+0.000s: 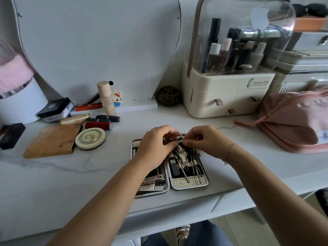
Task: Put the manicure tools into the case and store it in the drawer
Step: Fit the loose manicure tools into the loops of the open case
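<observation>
An open manicure case point(191, 183) lies flat on the white vanity top, both halves showing. Its right half holds several slim metal tools point(184, 162) under straps; its left half holds nail clippers point(154, 180) near the front. My left hand point(156, 148) rests over the left half, fingers curled toward the hinge. My right hand point(205, 141) meets it at the case's far edge. Both pinch a small metal tool point(178, 139) between the fingertips; most of it is hidden by the fingers.
Left of the case lie a round tin point(90, 138), a wooden palette point(51, 141), lipsticks point(101, 121) and a foundation bottle point(106, 98). A cream cosmetics organiser with small drawers point(227, 96) stands behind. A pink pouch point(298, 121) sits at right. A mirror point(97, 47) leans on the wall.
</observation>
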